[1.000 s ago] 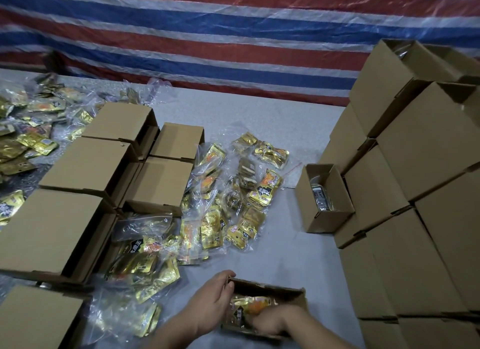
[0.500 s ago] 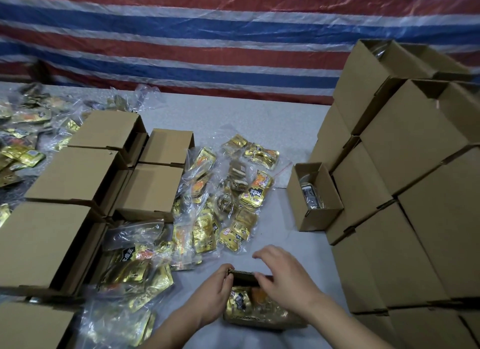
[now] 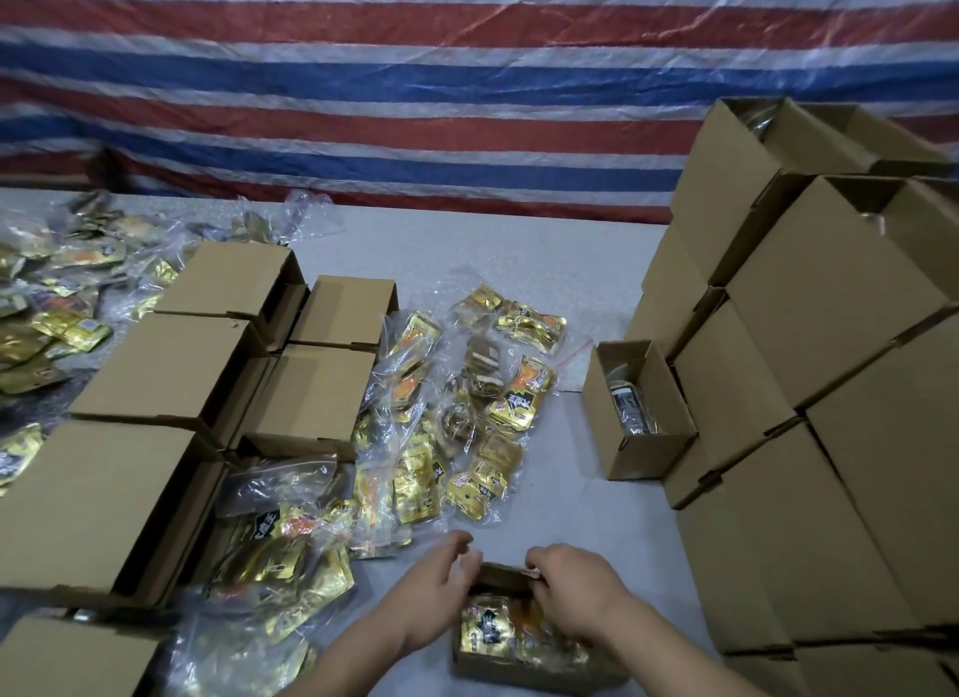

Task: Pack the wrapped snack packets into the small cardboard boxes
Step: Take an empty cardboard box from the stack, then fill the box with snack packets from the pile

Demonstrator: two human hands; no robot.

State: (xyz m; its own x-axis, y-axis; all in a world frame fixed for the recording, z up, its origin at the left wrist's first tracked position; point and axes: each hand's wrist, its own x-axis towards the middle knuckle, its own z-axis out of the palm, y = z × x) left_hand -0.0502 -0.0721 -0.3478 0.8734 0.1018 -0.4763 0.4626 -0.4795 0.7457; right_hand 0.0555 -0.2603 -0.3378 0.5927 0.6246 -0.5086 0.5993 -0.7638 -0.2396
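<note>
Striped tarpaulin [image 3: 415, 100] in red, blue and white hangs behind a grey counter [image 3: 519, 260]. Between the two hands, at the near edge, sits a small cardboard box [image 3: 498, 668] with a gold snack packet [image 3: 493, 631] lying inside it. The left hand [image 3: 441, 587] rests against the box's left side, fingers loosely curved and thumb lifted, more or less open rather than gripping. The right hand [image 3: 576, 587] curls its fingers over the box's far flap [image 3: 506, 574], pinching that edge.

Just beyond the left hand, a spread of bagged gold packets [image 3: 456, 426] covers the counter, most of them in clear plastic bags. Left of that spread stand closed brown boxes [image 3: 171, 364] in rows, and farther left lies another heap of loose packets [image 3: 57, 302].

Beyond the right hand and a little to its right, an open box [image 3: 638, 411] stands on the counter with a dark wrapped packet inside. It touches a tall stack of cartons [image 3: 809, 385] that rises along the right side, well apart from the hands; the topmost cartons have their flaps open.
</note>
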